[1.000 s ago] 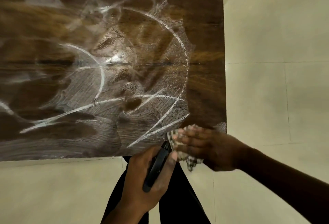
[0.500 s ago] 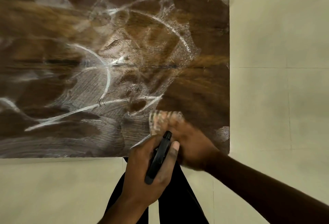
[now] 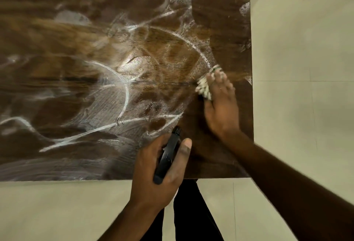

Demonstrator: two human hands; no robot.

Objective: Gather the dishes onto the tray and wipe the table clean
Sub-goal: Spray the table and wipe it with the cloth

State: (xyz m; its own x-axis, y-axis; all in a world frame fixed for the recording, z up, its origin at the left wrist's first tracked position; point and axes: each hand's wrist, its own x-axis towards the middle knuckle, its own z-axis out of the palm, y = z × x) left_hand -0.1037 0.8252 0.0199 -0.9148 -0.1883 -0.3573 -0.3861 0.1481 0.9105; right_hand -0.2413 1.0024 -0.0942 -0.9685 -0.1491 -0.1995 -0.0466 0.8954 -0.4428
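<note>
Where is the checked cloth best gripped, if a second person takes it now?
Pinch the checked cloth at its bunched left edge, coming from the left. Only that part shows, because the right hand presses the rest flat onto the table.

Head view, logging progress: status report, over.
Left grip holds spray bottle. Right grip presses checked cloth on table. White streaks cover table left of cloth.
</note>
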